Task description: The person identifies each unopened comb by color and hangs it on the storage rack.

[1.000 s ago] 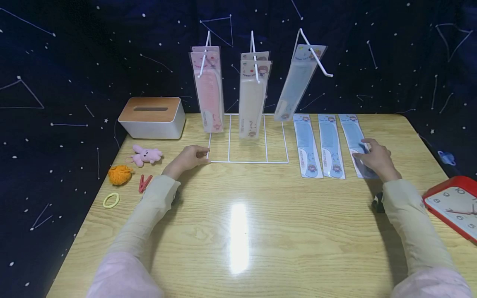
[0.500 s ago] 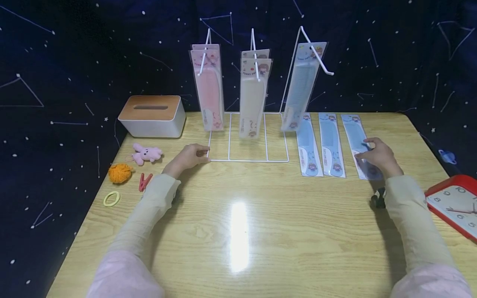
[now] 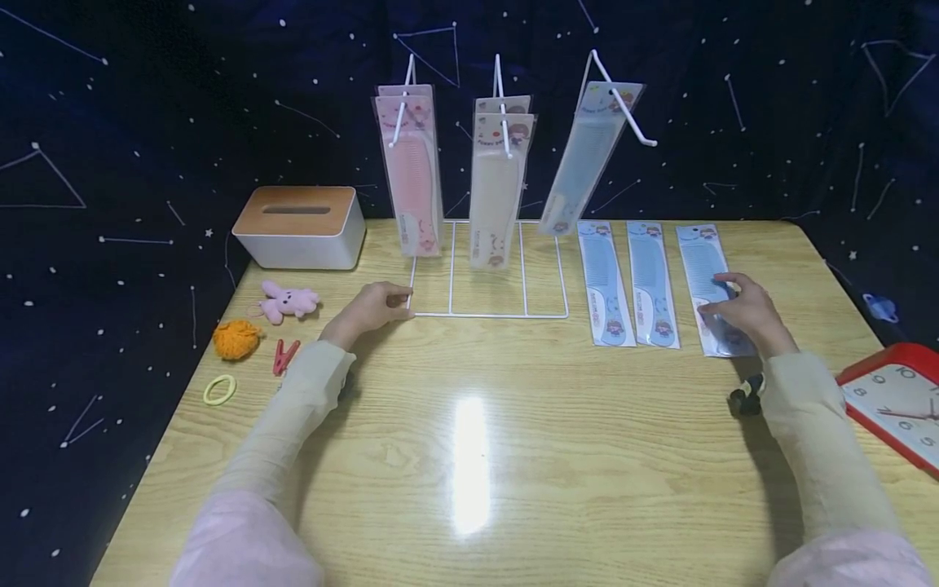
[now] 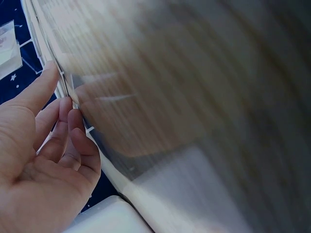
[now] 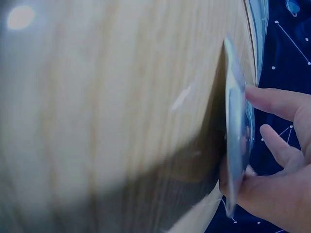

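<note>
My left hand [image 3: 370, 314] holds the near left corner of the base of a white wire display rack [image 3: 506, 315]. Pink packaged combs [image 3: 411, 183], cream packaged combs [image 3: 495, 196] and one blue packaged comb [image 3: 587, 163] hang from its hooks; the blue one hangs slanted. My right hand [image 3: 750, 314] grips the rightmost blue packaged comb [image 3: 703, 265] at its sides, thumb on the left edge and fingers on the right. In the right wrist view that package [image 5: 235, 121] is seen edge-on, its near end raised off the table.
Two blue packaged combs [image 3: 605, 285] [image 3: 653, 285] lie right of the rack. A tissue box [image 3: 297, 236], pink plush toy [image 3: 289, 304], orange yarn ball [image 3: 236, 340], red clip [image 3: 284, 357] and yellow ring [image 3: 219, 390] sit at left. A red clock [image 3: 895, 399] stands at right.
The rightmost blue packaged comb has shifted slightly right and nearer with my right hand. The hanging blue comb swings, upright half a second ago and slanted now. My left hand stays put.
</note>
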`<state>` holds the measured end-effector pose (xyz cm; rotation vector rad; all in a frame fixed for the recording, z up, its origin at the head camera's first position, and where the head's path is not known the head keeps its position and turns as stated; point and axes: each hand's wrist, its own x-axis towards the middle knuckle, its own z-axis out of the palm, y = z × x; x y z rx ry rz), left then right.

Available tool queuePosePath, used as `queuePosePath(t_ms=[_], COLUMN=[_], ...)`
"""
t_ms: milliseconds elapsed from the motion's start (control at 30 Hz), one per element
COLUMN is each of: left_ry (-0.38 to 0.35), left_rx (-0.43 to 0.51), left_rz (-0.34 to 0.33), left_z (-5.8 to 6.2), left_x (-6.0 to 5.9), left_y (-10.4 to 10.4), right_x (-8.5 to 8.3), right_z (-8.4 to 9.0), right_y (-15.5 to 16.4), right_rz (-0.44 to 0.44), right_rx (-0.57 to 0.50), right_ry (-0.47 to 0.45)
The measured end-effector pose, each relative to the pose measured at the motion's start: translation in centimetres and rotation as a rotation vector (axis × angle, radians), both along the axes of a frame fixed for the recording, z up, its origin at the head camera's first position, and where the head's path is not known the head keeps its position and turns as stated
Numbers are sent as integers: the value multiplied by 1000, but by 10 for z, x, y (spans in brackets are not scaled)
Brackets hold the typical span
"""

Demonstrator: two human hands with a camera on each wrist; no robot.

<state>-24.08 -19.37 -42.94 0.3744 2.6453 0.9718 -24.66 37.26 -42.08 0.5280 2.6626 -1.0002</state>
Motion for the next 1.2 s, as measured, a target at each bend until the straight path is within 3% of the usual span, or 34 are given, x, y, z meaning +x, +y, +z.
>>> queuePosePath(t_ms=[167, 333, 567, 733, 833, 1033, 1200], left_ry=[6, 0, 0, -4, -3, -5, -2], left_rx=[4, 5, -3, -4, -1, 4, 5], left_rz=[-2, 2, 5, 10, 9, 8, 10], left_z=[-1, -2, -2, -2, -2, -2, -3], left_x=[-1, -1, -1, -2, -2, -1, -2], left_y=[-1, 0, 0, 0, 0, -1, -1], right_x=[7, 16, 33, 50, 63, 90, 107], right_z=[0, 2, 17, 36, 46, 61, 69], right_y=[0, -3, -22, -51, -70, -105, -130], right_rz=[71, 96, -22, -127, -145, -46, 130], right_rx=[-16, -7, -46, -106, -150, -292, -439], right_ry=[22, 140, 377, 530, 614, 864, 1037])
